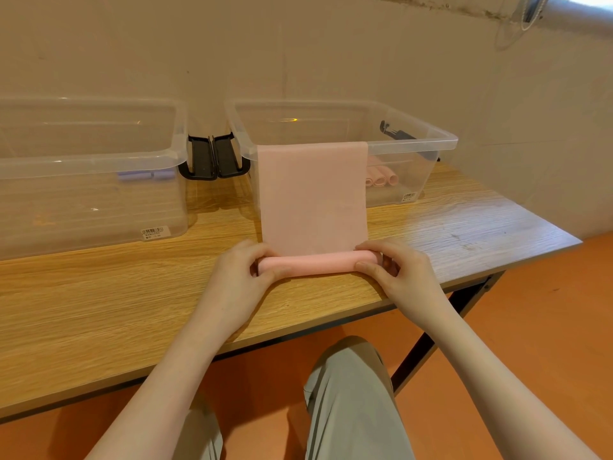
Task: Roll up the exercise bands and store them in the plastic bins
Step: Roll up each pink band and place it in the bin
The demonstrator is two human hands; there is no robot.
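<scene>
Pink band (313, 197): partly rolled; the flat, unrolled length runs from the roll away from the person, up the front wall of the right bin and over its near rim.
Roll (318, 265): lies on the wooden surface (99, 293) near its front edge; long axis runs left to right, parallel to that edge, and at right angles to the flat length of the band.
Left hand (243, 277): fingers curled over the left end of the roll, thumb at its near side, gripping it.
Right hand (396, 272): fingers curled over the right end of the roll, thumb at its near side, gripping it.
Right bin (428, 141): clear plastic, lid off; holds rolled pink bands (381, 179) at its bottom.
Left bin (89, 161): clear plastic, lid off; holds rolled lilac bands (146, 175), long axes left to right.
Black latches (214, 157): hang between the two bins, one on each.
</scene>
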